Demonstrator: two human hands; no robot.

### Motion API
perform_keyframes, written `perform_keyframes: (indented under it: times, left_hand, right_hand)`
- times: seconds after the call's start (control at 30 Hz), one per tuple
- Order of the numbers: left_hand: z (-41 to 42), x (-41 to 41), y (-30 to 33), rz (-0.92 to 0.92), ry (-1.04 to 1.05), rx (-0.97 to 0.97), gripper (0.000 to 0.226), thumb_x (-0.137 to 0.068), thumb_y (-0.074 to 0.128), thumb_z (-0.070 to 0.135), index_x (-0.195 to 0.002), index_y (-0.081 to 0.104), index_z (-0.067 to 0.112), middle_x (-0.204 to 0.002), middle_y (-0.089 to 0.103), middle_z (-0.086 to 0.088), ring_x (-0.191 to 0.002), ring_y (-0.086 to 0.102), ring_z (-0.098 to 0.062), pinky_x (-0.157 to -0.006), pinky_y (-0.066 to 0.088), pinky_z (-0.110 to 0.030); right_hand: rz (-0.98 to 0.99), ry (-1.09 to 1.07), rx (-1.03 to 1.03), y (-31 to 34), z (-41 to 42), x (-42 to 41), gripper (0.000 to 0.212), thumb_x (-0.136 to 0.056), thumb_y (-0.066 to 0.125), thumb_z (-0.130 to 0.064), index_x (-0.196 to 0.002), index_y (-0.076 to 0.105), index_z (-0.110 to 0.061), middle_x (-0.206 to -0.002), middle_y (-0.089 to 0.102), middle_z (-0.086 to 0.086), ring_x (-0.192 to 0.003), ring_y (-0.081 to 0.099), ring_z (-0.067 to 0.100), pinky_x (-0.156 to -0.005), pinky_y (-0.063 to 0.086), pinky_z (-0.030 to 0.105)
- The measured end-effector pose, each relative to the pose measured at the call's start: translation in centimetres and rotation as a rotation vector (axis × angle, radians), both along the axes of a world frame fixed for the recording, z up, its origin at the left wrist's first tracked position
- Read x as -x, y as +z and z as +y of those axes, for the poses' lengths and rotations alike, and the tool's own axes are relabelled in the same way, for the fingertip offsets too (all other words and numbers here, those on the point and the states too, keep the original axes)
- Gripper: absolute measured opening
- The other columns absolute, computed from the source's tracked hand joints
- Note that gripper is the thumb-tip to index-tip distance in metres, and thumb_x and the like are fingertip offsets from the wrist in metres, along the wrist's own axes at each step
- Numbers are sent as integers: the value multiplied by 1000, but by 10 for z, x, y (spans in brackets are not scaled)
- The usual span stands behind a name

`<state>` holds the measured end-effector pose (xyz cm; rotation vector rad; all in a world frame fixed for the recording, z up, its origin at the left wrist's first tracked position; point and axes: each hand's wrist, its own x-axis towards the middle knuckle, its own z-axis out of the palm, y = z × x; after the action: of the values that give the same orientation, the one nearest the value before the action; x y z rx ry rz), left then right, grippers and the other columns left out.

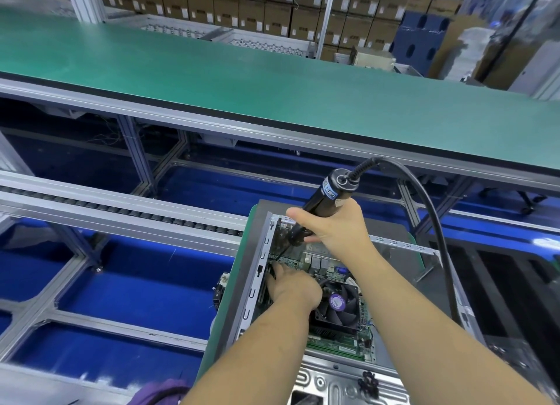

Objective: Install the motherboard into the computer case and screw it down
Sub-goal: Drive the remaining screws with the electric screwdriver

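Five fingers point(306, 220) round screwdriver point(321, 204)

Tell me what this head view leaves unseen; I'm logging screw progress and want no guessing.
- Driver tip and screw: hidden behind the left hand, below the electric screwdriver that the right hand grips.
- Left fingertips: too dark to read.
- Motherboard: partly covered by both forearms and the CPU fan.
- Computer case: near end cut off by the bottom edge.

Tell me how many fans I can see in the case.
1. The fan sits on the motherboard inside the case, just right of the left hand. The arms cover part of the board, so another could be hidden.
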<state>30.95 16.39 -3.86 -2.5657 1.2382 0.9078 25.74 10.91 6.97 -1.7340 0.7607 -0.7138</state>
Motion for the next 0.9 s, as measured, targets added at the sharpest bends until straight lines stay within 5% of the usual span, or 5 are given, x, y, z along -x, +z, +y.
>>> perform_keyframes:
  times: [0.2,0.9]
  left_hand:
    - [0,-3,-2,23,36,-6,73,-91,36,17,-156,6,7,-164,-8,-13,-149,-14,-34,-117,0,-58]
    - [-4,-6,-7,-9,66,51,66,-93,39,21,-154,20,7,-164,8,-12,-149,-2,-33,-116,6,-56]
  right_hand:
    - [-7,0,0,2,4,-2,45,-54,88,-62,-77,72,-26,-79,76,-6,-82,75,14,-60,63,34]
    - [-22,-25,74,15,7,5,57,-50,85,-71,-76,71,-22,-75,75,-4,-77,75,14,-58,64,36]
